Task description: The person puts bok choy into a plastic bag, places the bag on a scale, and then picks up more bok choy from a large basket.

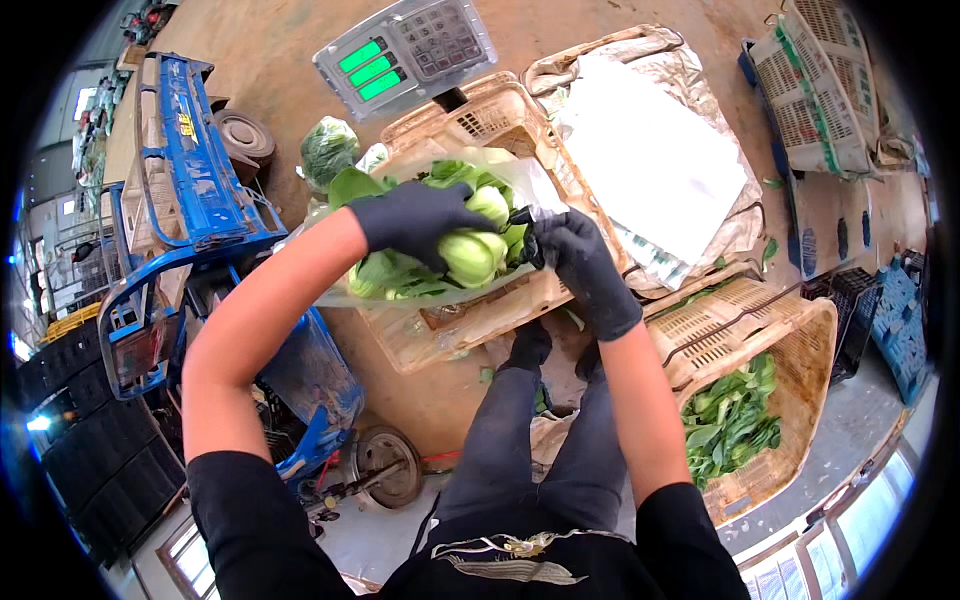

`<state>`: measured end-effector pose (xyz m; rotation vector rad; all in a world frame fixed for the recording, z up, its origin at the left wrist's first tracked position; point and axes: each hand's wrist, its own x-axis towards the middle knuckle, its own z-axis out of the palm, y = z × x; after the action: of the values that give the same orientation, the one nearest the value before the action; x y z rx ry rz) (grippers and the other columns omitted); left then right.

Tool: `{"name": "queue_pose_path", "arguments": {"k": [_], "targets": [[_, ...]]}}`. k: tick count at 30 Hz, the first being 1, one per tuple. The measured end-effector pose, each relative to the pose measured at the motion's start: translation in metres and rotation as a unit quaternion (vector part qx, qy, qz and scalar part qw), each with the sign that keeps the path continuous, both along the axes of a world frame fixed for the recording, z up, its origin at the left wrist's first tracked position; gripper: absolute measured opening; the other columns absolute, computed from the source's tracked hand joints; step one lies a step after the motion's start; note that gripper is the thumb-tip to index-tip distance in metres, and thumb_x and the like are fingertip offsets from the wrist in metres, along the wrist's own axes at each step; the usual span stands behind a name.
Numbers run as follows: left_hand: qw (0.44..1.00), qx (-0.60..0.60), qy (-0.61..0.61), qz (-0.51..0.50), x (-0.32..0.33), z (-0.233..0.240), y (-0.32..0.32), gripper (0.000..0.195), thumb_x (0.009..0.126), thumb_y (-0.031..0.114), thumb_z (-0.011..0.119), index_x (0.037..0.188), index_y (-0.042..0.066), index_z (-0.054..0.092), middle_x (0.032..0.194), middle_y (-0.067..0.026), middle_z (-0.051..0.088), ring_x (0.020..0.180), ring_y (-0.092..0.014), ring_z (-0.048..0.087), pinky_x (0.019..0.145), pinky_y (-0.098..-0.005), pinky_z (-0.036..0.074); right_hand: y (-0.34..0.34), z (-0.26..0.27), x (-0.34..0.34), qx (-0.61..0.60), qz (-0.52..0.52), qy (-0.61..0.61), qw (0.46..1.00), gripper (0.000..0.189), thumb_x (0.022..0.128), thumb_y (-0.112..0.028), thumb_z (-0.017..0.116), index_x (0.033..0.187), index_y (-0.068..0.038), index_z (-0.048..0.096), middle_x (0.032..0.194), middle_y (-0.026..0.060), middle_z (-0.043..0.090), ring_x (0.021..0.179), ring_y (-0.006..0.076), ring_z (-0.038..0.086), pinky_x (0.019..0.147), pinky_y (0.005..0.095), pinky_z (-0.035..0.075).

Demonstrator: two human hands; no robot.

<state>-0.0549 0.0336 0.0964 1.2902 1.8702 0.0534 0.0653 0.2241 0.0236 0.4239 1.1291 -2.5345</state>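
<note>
Both hands wear dark gloves. My left hand [427, 217] lies over heads of bok choy [474, 256] inside a clear plastic bag [337, 296], its fingers spread on the pale stalks; how firmly it grips cannot be told. Pinched in my right hand [574, 247] is the bag's right edge, with some black material beside the fingers. The bag rests across a tan plastic crate [420, 337]. Beyond the crate stands a scale display [405, 52] with green lit panels and a keypad. A leafy cabbage-like head [328, 152] is at the crate's far left.
White sheets [652, 157] lie on a cloth-covered stack to the right. A tipped tan crate [806, 405] at lower right holds loose leafy greens [731, 420]. A blue cart frame [184, 150] and a wheel [386, 466] are on the left. More crates [817, 90] stand at upper right.
</note>
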Motion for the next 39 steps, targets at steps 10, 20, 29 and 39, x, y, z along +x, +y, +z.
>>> {"name": "queue_pose_path", "arguments": {"k": [10,20,29,39], "targets": [[0.89,0.144,0.384,0.198,0.089,-0.15,0.02,0.04,0.072,0.027,0.057,0.112,0.031,0.052,0.131,-0.018,0.026,0.107,-0.043,0.035,0.082,-0.0561,0.034,-0.003,0.024,0.004,-0.07,-0.039,0.01,0.997,0.045,0.069,-0.002,0.051,0.114,0.0,0.046,0.092,0.0028,0.053,0.084,0.0106,0.05,0.075,0.0242,0.041],[0.914,0.134,0.266,0.276,0.106,-0.13,0.015,0.078,0.056,0.052,0.068,0.126,0.034,0.039,0.139,-0.0214,0.015,0.122,-0.046,0.022,0.093,-0.0617,0.019,0.004,0.025,0.005,-0.005,0.027,0.022,0.999,0.057,0.071,-0.02,0.058,0.12,0.005,0.042,0.084,0.0041,0.052,0.077,0.0114,0.049,0.071,0.0214,0.039],[0.879,0.178,0.332,0.291,0.084,-0.182,0.015,0.054,0.065,0.055,0.057,0.105,0.019,0.06,0.134,-0.0175,0.029,0.128,-0.041,0.011,0.101,-0.058,0.008,-0.016,0.044,0.017,0.025,0.109,0.029,0.993,0.049,0.069,-0.007,0.056,0.116,0.003,0.045,0.083,0.0027,0.052,0.076,0.0105,0.049,0.071,0.0231,0.04],[0.915,0.172,0.24,0.276,0.102,-0.129,0.002,0.06,0.071,0.037,0.062,0.124,0.018,0.043,0.136,-0.0165,0.028,0.127,-0.038,0.022,0.102,-0.0538,0.014,0.005,0.033,-0.004,0.118,0.102,0.032,0.987,0.032,0.081,-0.01,0.053,0.11,0.006,0.051,0.084,0.0083,0.06,0.076,0.0137,0.056,0.073,0.0254,0.043]]}}
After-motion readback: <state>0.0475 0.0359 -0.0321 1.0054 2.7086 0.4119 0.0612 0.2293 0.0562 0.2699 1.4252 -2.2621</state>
